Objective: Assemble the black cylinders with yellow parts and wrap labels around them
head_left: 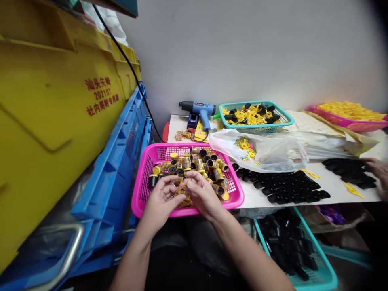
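Both hands meet over the front of a pink basket (140, 190). My right hand (206, 198) is closed, pinching small printed yellow-and-orange film labels (182, 190) between thumb and fingers. My left hand (162, 198) comes from the other side, fingers curled and thumb against the same labels. Whether they are one piece or several is hard to make out. Just beyond my fingers, the basket holds many small cylinders (186, 163) with yellow or black ends, most wrapped in the same printed pattern.
A blue heat gun (203, 109) stands behind the basket. A teal basket (257, 128) holds yellow and black parts; beside it lies a clear bag (273, 151). Black parts (285, 188) cover the table. Another person's hand (377, 169) is at right. Yellow and blue crates (106, 194) wall the left.
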Motion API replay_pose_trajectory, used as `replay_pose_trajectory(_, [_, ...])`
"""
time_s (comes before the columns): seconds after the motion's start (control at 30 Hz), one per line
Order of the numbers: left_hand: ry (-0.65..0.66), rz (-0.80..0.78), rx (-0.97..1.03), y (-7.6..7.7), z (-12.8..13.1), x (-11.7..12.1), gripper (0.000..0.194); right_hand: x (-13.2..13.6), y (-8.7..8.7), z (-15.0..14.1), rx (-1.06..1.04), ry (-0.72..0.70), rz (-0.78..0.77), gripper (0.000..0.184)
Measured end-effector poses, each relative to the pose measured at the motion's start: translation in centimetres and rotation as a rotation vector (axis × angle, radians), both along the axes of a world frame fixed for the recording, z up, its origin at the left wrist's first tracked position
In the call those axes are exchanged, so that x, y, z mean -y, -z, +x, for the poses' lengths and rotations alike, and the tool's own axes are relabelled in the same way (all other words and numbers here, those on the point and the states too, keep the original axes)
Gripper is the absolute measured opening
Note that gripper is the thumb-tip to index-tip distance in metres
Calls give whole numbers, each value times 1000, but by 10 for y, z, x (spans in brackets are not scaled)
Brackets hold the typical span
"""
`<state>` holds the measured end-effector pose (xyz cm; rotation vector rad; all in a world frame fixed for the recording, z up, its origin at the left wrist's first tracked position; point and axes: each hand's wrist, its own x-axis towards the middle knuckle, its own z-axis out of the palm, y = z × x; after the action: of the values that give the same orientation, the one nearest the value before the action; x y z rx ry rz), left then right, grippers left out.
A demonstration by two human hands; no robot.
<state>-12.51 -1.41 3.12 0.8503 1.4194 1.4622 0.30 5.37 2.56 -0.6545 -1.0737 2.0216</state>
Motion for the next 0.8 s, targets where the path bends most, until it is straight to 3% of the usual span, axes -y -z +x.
replay_pose_trajectory(0.13, [-183,18,-37,6,-11,9,32,-21,-15,-4,232,-60,322,25])
replay_pose_trajectory(0.2, [-256,37,-41,9,-16,14,26,-40,-23,-23,441,-101,633,14])
replay_pose_trajectory(0.27, [-278,43,-54,11,-17,19,23,-60,-26,-52,674,-160,1045,16])
replay_pose_trajectory(0.37, [-278,64,-78,12,-17,25,21,-83,-25,-97,923,-501,1519,34])
replay_pose_trajectory(0.43, [-297,82,-75,12,-17,31,18,-91,-25,-114,996,-679,1639,36])
replay_pose_trajectory(0.47, [-317,92,-66,12,-18,34,17,-95,-27,-117,1017,-689,1660,34])
replay_pose_trajectory(0.63, [-367,112,-2,17,-24,41,17,-106,-42,-107,1324,-220,1759,27])
replay_pose_trajectory(0.67, [-369,97,12,17,-24,40,17,-107,-41,-107,1346,-244,1798,26])
replay_pose_trajectory(0.8, [-404,30,22,20,-26,35,24,-102,-23,-125,1133,-692,1925,19])
